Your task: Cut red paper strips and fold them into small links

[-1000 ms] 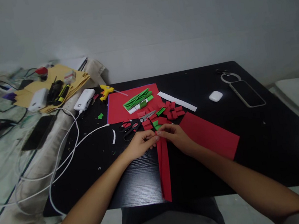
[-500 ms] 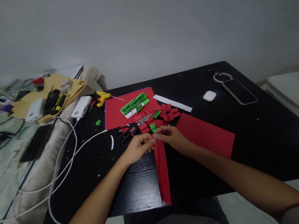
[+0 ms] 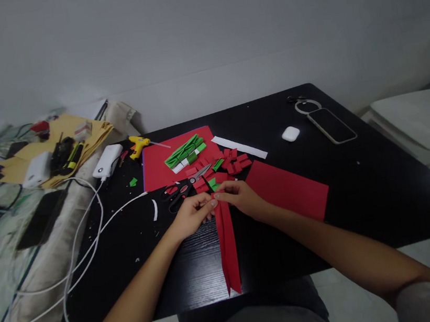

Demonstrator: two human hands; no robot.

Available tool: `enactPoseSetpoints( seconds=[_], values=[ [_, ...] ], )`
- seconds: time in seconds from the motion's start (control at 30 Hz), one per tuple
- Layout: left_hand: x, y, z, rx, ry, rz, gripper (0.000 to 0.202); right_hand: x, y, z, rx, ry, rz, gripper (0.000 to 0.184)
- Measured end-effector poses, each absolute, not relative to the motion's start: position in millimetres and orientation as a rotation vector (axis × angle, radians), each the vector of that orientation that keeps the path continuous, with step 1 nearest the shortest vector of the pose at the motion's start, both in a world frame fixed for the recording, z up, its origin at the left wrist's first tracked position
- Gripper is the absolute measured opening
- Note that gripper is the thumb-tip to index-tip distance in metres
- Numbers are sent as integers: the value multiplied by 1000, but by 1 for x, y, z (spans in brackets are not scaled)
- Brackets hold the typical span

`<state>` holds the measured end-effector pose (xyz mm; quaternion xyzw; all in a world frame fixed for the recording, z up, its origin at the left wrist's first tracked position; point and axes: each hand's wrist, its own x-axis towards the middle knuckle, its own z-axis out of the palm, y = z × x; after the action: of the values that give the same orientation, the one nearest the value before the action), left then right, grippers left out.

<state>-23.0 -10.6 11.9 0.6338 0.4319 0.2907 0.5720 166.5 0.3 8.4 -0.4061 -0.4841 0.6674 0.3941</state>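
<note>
My left hand (image 3: 191, 215) and my right hand (image 3: 239, 198) meet at the far end of a long folded red paper strip (image 3: 227, 246), both pinching it with closed fingers. The strip lies on the black table (image 3: 382, 197) and runs toward me past the near edge. Just beyond my fingers sit black-handled scissors (image 3: 181, 192) and a heap of small folded red and green paper pieces (image 3: 227, 165). A red paper sheet (image 3: 287, 189) lies right of my right hand.
Farther back lie another red sheet (image 3: 160, 164) with folded green paper (image 3: 184, 152), a white paper strip (image 3: 239, 146), a yellow glue gun (image 3: 137, 145), a power bank (image 3: 107, 161) with white cable (image 3: 90, 235), an earbud case (image 3: 290, 133) and a phone (image 3: 331, 125). Clutter fills the left.
Both hands keep pinching the strip's far end; only the view has shifted, sliding everything a little to the left in the picture.
</note>
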Motion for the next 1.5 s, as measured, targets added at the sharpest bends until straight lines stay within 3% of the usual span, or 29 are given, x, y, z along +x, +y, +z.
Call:
enactPoseSetpoints(
  seconds=[0.27,0.43,0.7,1.5],
  values=[
    [-29,-9,13,1533,1058,802,27,169,0,13,-1044,-1241,1731,19],
    [-34,-6,13,1571,1054,937,33,172,0,13,-1030,-1169,1848,22],
    [-32,-7,14,1643,1044,959,21,173,1,7,-973,-1232,1870,20],
    [-34,-7,11,1613,1030,929,21,172,-1,11,-986,-1284,1850,23]
  ],
)
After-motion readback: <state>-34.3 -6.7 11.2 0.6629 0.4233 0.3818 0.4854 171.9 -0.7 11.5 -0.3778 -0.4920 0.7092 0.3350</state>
